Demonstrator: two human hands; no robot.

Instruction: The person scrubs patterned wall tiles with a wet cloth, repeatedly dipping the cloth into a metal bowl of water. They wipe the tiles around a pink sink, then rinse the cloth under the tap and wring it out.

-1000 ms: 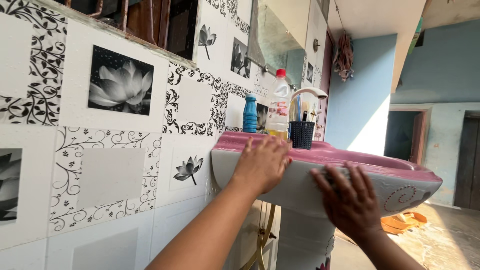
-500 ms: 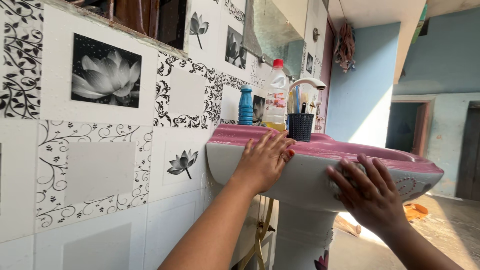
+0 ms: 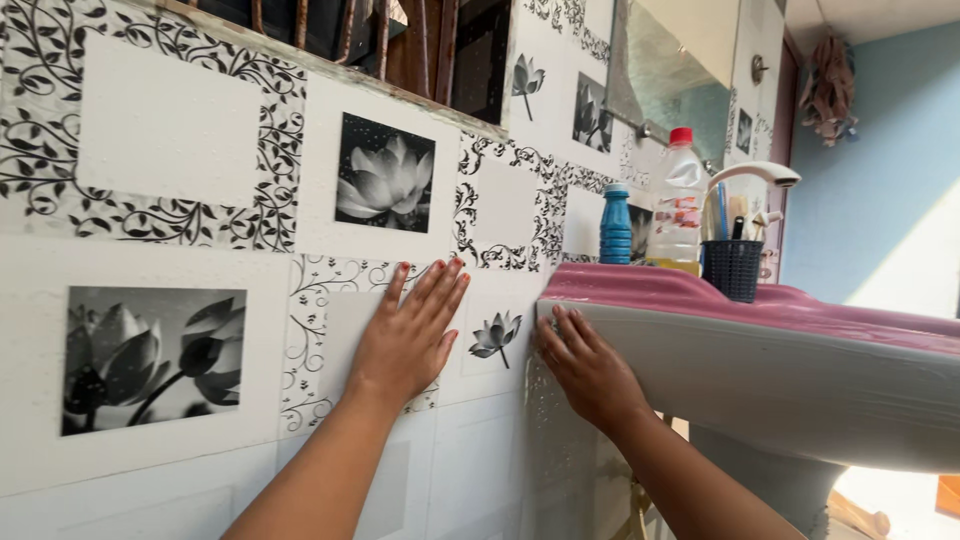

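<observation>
Hands, two in view, both the person's own, set well apart from each other. Left hand (image 3: 408,335) lies flat on the tiled wall (image 3: 180,130), palm down, fingers straight and close together, pointing up and to the right; it holds nothing. Right hand (image 3: 588,365) presses against the wall-side end of the basin (image 3: 780,370), on its pale grey underside just below the rim, fingers spread a little and laid along the surface; whether anything sits under the palm cannot be told. One basin, pink on top, pale below, running from the middle of the scene out past the right edge. On its far ledge stand four things in a row: one blue bottle (image 3: 615,224) at the left, one clear plastic bottle (image 3: 678,205) with a red cap just right of it, one dark mesh cup (image 3: 732,269) holding several thin upright items, count unclear, and one curved white tap (image 3: 752,176) arching above the cup. Wall tiles are white with black vine borders; four lotus picture tiles counted near the hands: one large dark one at lower left (image 3: 152,358), one dark one above the left hand (image 3: 385,186), one small single flower (image 3: 497,335) between the two hands, one small flower higher up (image 3: 527,80). One mirror (image 3: 665,75) hangs above the ledge. One bundle of cloth (image 3: 828,90) hangs at far upper right against the blue wall (image 3: 870,190).
</observation>
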